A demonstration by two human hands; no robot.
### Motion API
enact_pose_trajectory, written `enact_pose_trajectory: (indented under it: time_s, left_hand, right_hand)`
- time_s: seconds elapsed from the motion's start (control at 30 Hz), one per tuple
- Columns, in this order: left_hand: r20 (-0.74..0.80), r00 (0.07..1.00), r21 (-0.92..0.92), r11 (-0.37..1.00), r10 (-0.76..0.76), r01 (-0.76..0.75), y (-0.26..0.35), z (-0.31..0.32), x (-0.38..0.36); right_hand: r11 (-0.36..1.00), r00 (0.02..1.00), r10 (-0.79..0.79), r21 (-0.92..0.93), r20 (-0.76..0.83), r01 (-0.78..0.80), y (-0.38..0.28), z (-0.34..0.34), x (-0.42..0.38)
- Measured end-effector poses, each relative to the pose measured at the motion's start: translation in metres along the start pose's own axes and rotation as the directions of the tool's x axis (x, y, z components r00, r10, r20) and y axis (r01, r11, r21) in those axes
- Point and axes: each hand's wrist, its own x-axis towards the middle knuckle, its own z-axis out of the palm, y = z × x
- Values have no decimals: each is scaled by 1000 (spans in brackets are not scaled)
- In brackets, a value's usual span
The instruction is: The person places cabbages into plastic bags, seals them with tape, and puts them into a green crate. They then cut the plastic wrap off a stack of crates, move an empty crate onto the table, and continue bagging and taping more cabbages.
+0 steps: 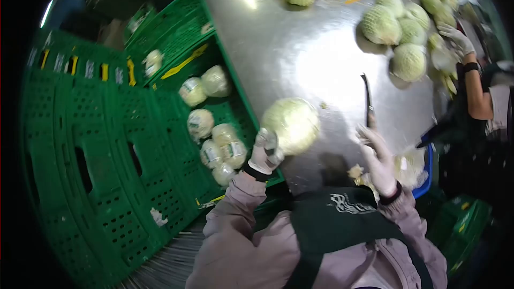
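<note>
My left hand, in a white glove, grips the lower left side of a pale green cabbage. This cabbage is at the table's left edge, beside the green crate. My right hand, also gloved, is at the handle of a knife with a dark curved blade. The blade points away from me over the metal table. My right fingers partly hide the handle, and their closure is only partly visible. Trimmed leaf pieces lie below my right hand.
An open green crate at left holds several wrapped, labelled heads. More green crates stand further left. Several cabbages sit at the table's far side. At right, another person's gloved hand is near cabbages. A blue container holds leaves.
</note>
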Motion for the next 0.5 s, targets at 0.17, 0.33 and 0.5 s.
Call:
enact_pose_trajectory:
  time_s: [0.17, 0.33, 0.5]
  left_hand:
    - [-74, 934, -21, 937, -349, 349, -76, 67, 2]
    - [61, 988, 945, 309, 140, -102, -122, 25, 2]
    - [488, 831, 859, -318, 268, -401, -90, 115, -25]
  right_hand:
    - [1000, 999, 16, -6, 42, -16, 17, -5, 10]
    - [905, 948, 319, 294, 6, -306, 66, -25, -15]
    - [984, 981, 153, 107, -116, -141, 75, -16, -26]
